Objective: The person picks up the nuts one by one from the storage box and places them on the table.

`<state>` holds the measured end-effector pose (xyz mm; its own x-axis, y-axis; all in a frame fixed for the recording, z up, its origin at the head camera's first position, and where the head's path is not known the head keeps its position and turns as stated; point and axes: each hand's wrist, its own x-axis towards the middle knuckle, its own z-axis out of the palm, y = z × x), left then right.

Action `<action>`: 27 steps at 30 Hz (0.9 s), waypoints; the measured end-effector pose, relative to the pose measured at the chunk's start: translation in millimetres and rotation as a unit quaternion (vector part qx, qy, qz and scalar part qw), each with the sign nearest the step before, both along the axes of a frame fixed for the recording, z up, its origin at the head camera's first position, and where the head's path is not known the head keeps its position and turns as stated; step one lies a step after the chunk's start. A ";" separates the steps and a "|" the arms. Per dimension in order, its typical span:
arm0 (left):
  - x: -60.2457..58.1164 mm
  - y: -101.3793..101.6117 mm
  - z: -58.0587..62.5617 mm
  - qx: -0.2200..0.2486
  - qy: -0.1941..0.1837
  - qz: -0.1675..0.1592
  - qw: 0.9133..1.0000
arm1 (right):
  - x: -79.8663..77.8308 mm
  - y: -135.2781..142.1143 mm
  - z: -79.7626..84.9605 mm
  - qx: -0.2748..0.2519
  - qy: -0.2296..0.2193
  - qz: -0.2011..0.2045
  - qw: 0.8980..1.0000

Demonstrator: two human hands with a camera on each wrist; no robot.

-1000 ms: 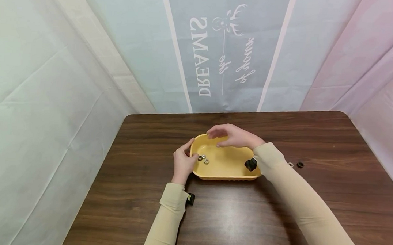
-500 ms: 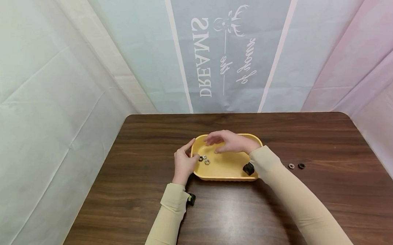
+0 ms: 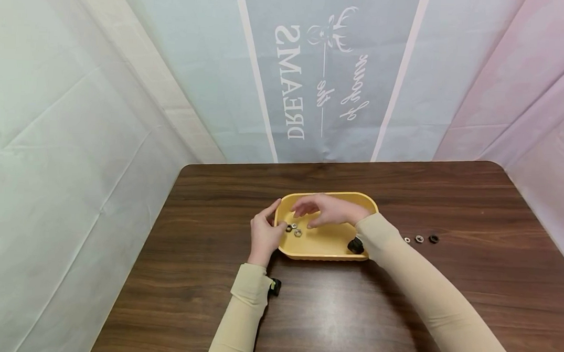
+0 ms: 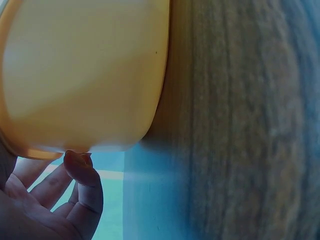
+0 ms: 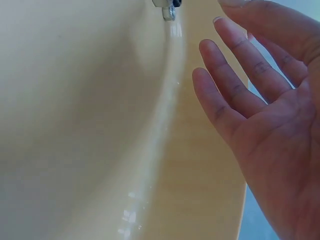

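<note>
A yellow plastic tray (image 3: 323, 247) lies on the table. My left hand (image 3: 264, 237) grips its left end, thumb over the rim and fingers along the outside. In the left wrist view, bent fingers of that left hand (image 4: 82, 187) meet the tray's edge (image 4: 85, 75). Inside the tray, near my left thumb, are a silver hex nut (image 3: 298, 233), a dark nut (image 3: 288, 228) and a smaller silver one (image 3: 294, 226). Over the tray hovers my right hand (image 3: 331, 209), fingers loosely bent and nothing held. The right wrist view shows its bare palm beside the tray wall (image 5: 200, 175).
To the right of the tray, by my right sleeve, a small silver nut (image 3: 407, 240), a larger silver nut (image 3: 419, 238) and a black nut (image 3: 433, 239) lie in a row on the brown wooden table (image 3: 333, 309). A printed cloth (image 3: 333, 94) hangs behind the table.
My right hand has come down and slightly toward me, from the tray's far rim to over its inside. The forearm's shift uncovers more nuts on the right. My left hand keeps its grip.
</note>
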<state>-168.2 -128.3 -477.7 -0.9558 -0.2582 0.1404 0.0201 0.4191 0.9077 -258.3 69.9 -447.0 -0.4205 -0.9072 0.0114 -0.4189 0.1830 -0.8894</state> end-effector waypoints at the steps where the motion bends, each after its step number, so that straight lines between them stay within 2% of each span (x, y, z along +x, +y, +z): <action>1: 0.0 0.0 0.0 -0.001 0.001 0.000 1.000 | 0.0 -1.1 -1.1 -0.001 -0.004 0.003 1.000; 8: 0.0 -0.8 -0.1 -0.005 0.001 -0.002 1.000 | 1.5 -6.4 -2.8 0.011 -0.022 0.014 1.000; 19: -1.0 -1.1 0.0 -0.012 -0.006 0.004 1.000 | 1.4 -11.8 -6.4 0.034 -0.012 0.040 0.999; 27: -1.4 -1.2 0.6 -0.007 -0.010 0.006 1.000 | 1.7 -14.3 -10.5 0.051 -0.007 0.041 0.998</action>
<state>-169.7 -129.4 -477.1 -0.9556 -0.2668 0.1250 -0.0029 0.4327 0.9015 -256.6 55.7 -457.5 -0.3437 -0.9349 -0.0887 -0.4231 0.2385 -0.8741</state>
